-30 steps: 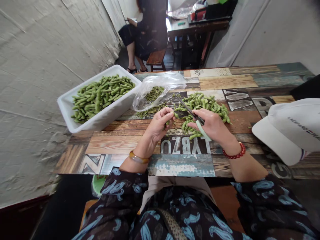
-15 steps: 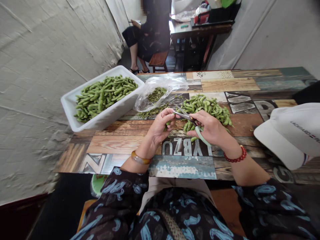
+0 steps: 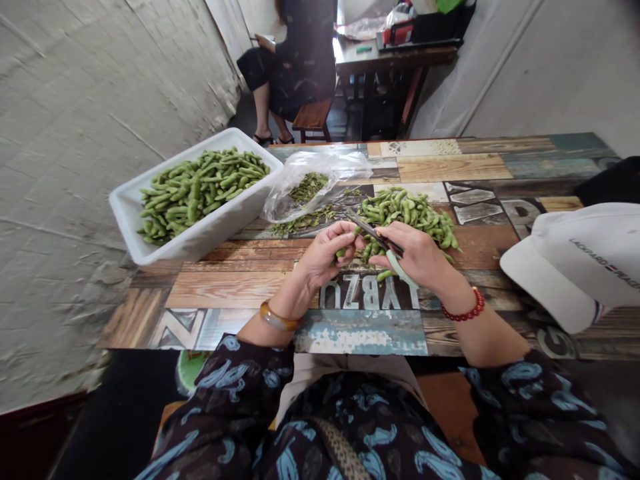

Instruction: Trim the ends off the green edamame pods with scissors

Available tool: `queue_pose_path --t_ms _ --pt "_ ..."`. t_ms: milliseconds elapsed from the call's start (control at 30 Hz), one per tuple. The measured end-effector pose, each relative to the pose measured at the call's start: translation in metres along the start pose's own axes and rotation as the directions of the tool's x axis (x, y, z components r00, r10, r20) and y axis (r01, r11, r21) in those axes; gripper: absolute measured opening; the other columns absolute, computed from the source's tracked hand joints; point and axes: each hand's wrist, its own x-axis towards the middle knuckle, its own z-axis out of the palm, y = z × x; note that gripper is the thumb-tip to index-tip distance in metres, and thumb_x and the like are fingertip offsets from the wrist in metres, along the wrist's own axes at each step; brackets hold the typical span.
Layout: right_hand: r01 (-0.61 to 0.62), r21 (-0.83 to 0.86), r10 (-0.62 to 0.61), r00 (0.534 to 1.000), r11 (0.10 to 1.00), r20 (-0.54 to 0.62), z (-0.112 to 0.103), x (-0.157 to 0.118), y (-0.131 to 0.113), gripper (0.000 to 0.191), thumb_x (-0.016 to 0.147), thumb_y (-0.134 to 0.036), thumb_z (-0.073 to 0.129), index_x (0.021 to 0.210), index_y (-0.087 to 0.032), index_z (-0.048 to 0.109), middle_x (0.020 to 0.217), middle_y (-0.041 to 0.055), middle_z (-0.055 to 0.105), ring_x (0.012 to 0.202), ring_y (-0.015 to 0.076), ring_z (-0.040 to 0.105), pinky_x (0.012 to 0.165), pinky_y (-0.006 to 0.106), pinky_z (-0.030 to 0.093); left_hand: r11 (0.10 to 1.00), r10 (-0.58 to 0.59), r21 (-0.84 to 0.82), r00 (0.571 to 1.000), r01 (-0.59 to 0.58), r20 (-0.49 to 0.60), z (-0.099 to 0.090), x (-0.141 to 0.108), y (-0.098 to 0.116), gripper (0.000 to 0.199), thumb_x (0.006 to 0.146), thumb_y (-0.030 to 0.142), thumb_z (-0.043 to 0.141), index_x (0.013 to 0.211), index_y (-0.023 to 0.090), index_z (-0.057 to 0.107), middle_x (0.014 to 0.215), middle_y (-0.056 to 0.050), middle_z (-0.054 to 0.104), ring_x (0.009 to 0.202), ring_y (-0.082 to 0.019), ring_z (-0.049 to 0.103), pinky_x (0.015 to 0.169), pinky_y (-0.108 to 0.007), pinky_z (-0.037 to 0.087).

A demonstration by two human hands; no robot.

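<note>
My left hand [image 3: 330, 252] is closed on green edamame pods [image 3: 341, 253], partly hidden by its fingers. In my right hand [image 3: 413, 257] is a pair of scissors [image 3: 369, 230] with pale green handles. The blades point up and left, close to the left fingertips. Just beyond my hands lies a heap of edamame pods [image 3: 407, 212] on the table. To its left, a clear plastic bag [image 3: 280, 202] holds small green trimmings [image 3: 309, 189], with more scattered at its mouth. A white tub [image 3: 210, 230] full of edamame pods [image 3: 205, 187] stands at the left.
A white cap [image 3: 575, 267] lies on the wood-patterned table [image 3: 225, 287] at the right, with a dark item [image 3: 610, 181] behind it. A person [image 3: 307, 60] sits on a stool [image 3: 313, 115] beyond, beside another table [image 3: 395, 59]. A wall [image 3: 65, 167] borders the left.
The scissor blades look closer together now and sit lower at the left fingertips. The whole view has shifted slightly, moving the scene a little to the left.
</note>
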Motion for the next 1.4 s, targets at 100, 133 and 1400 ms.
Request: queue_pose_path --t_ms 100,133,1400 --pt "-0.039 -0.031 0.039 0.999 0.999 -0.021 -0.001 0.000 0.003 0.041 0.086 -0.046 0.068 0.116 -0.018 0.063 0.097 0.0102 0.067 0.088 0.0257 0.065 0.078 0.037 0.053 0.999 0.001 -0.044 0.999 -0.003 -0.050 -0.002 0.001 0.004 0.023 0.070 0.019 0.073 0.090 0.013 0.062 0.065 0.002 0.060 0.041 -0.001 0.035 0.038 -0.014 0.022" --pt "-0.062 -0.045 0.060 0.997 0.997 -0.047 -0.002 0.001 0.005 0.042 0.086 -0.047 0.068 0.116 -0.018 0.064 0.096 0.0104 0.067 0.087 0.0259 0.066 0.078 0.038 0.053 0.998 -0.001 -0.069 0.998 -0.003 -0.058 -0.003 0.002 0.005 0.023 0.070 0.018 0.072 0.091 0.012 0.063 0.065 0.003 0.058 0.041 -0.001 0.035 0.038 -0.014 0.022" --pt "-0.089 -0.098 0.077 0.990 0.991 -0.120 -0.006 0.002 0.010 0.037 0.086 -0.042 0.070 0.113 -0.017 0.066 0.091 0.0084 0.068 0.082 0.0240 0.065 0.077 0.037 0.053 0.968 0.097 0.235 0.994 -0.083 -0.047 -0.006 0.004 0.004 0.031 0.078 0.042 0.073 0.083 0.015 0.061 0.077 -0.001 0.067 0.044 -0.003 0.039 0.041 -0.019 0.021"
